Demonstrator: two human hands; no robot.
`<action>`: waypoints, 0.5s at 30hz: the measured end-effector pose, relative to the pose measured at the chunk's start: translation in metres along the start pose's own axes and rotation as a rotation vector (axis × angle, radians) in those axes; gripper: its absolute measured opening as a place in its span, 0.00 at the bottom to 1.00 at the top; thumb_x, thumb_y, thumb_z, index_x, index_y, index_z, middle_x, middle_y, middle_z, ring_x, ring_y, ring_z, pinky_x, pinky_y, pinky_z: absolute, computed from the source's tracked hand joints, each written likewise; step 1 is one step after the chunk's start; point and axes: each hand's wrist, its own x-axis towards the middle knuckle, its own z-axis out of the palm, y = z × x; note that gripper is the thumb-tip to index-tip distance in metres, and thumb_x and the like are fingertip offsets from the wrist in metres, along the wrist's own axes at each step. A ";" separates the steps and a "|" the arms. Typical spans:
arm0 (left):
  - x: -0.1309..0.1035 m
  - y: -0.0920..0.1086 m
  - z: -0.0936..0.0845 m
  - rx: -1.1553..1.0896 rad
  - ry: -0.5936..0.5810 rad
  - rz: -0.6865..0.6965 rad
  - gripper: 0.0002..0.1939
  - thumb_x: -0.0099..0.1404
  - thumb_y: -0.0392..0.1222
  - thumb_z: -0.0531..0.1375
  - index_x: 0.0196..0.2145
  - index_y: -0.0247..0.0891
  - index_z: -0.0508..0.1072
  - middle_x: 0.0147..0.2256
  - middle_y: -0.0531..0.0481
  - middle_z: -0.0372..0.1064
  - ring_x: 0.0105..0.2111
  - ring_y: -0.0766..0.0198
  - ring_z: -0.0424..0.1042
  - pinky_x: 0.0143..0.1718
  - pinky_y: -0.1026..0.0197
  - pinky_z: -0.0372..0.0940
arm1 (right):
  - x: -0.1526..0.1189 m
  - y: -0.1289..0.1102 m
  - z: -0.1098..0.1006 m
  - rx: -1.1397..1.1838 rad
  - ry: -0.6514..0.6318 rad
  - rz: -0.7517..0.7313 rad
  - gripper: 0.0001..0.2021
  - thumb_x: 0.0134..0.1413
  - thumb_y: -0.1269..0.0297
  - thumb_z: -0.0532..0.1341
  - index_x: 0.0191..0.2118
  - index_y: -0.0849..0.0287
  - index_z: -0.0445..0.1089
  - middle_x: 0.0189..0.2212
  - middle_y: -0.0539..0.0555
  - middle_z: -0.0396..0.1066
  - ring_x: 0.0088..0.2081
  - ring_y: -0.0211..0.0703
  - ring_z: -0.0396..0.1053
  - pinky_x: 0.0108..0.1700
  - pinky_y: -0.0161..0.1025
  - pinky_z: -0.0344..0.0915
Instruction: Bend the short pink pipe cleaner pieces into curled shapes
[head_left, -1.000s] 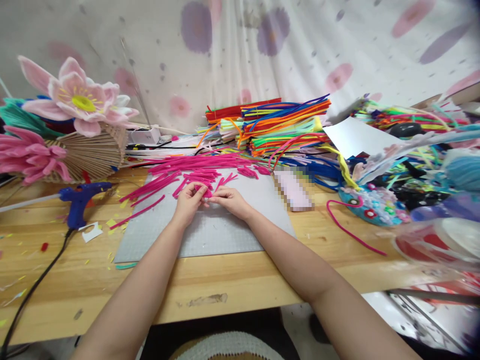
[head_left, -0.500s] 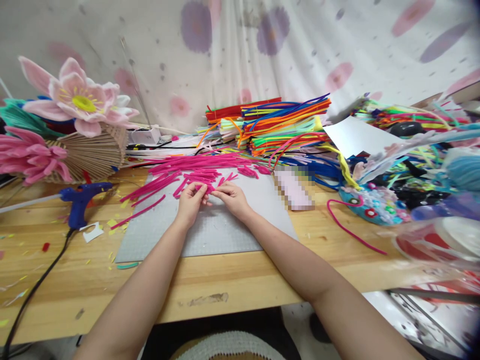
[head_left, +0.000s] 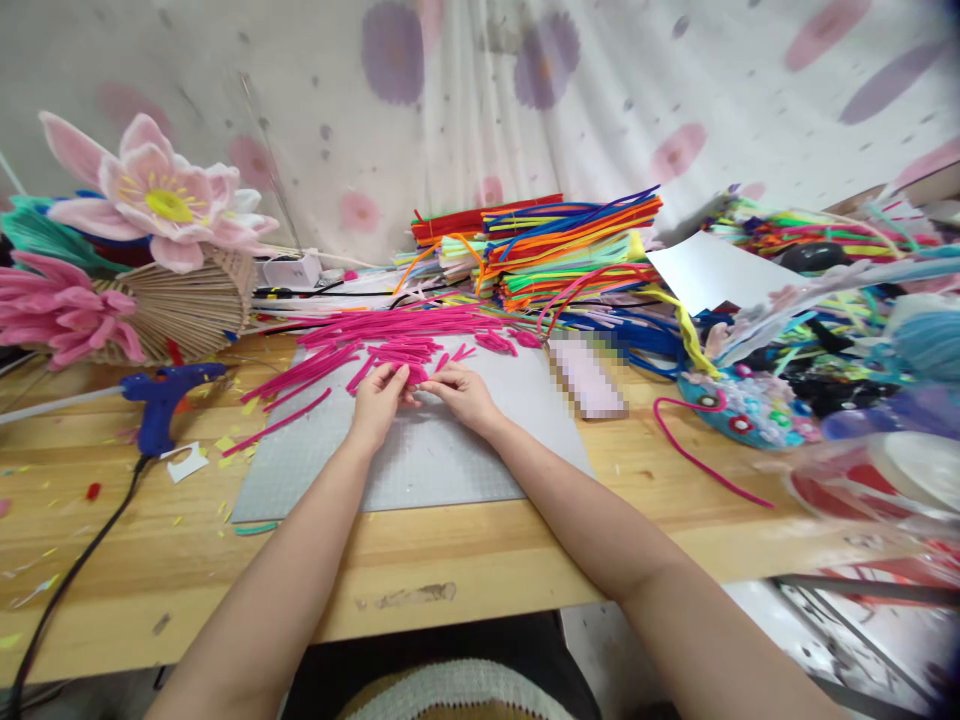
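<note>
Over the grey mat (head_left: 450, 465), my left hand (head_left: 380, 402) is closed on a small pink pipe cleaner piece (head_left: 415, 374). My right hand (head_left: 461, 396) pinches at the right end of that piece, its fingertips close to the left ones. The exact shape of the piece is partly hidden by my fingers. Just beyond my hands lie a heap of long pink pipe cleaners (head_left: 405, 323) and shorter cut pieces. Several small pink petal shapes (head_left: 496, 343) rest on the mat behind my right hand.
A blue glue gun (head_left: 159, 408) lies left on the wooden table (head_left: 405, 560). Flower pieces (head_left: 169, 205) stand behind it. Bundles of coloured pipe cleaners (head_left: 570, 240) are stacked at the back. At right are a decorated blue item (head_left: 750, 410) and a red-and-white container (head_left: 885, 475).
Both hands stay in nearly the same place. The fingers have shifted slightly around the pink piece, and more of it shows between them.
</note>
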 end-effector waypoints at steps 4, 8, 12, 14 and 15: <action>0.003 -0.003 -0.003 0.049 0.053 0.073 0.13 0.48 0.47 0.65 0.25 0.36 0.68 0.18 0.58 0.62 0.15 0.73 0.59 0.17 0.66 0.64 | -0.002 -0.001 0.003 0.020 -0.090 0.005 0.11 0.47 0.57 0.63 0.25 0.62 0.74 0.23 0.49 0.60 0.28 0.33 0.59 0.34 0.33 0.57; 0.003 -0.003 -0.004 0.116 0.040 0.102 0.14 0.49 0.46 0.64 0.21 0.37 0.63 0.16 0.58 0.61 0.14 0.72 0.60 0.16 0.67 0.62 | -0.002 0.000 0.005 0.044 -0.161 0.002 0.12 0.49 0.57 0.62 0.26 0.61 0.74 0.23 0.48 0.58 0.28 0.33 0.58 0.34 0.33 0.56; 0.002 -0.002 -0.003 0.134 0.034 0.090 0.15 0.50 0.46 0.64 0.21 0.37 0.61 0.14 0.59 0.61 0.14 0.72 0.62 0.17 0.68 0.61 | -0.001 0.001 0.003 0.042 -0.128 0.039 0.13 0.48 0.57 0.62 0.25 0.62 0.74 0.23 0.48 0.59 0.27 0.32 0.59 0.33 0.33 0.56; 0.002 -0.002 -0.002 0.118 0.034 0.082 0.16 0.50 0.47 0.64 0.22 0.37 0.61 0.15 0.59 0.62 0.14 0.72 0.62 0.17 0.69 0.61 | 0.000 0.001 0.003 0.027 -0.090 0.043 0.13 0.48 0.57 0.62 0.25 0.62 0.74 0.23 0.48 0.60 0.27 0.32 0.59 0.32 0.33 0.56; 0.002 -0.002 -0.002 0.107 0.032 0.079 0.16 0.49 0.48 0.64 0.22 0.37 0.62 0.15 0.59 0.62 0.14 0.72 0.62 0.17 0.69 0.61 | 0.000 0.001 0.002 0.017 -0.078 0.041 0.12 0.48 0.57 0.62 0.25 0.62 0.74 0.22 0.48 0.60 0.26 0.32 0.59 0.32 0.32 0.56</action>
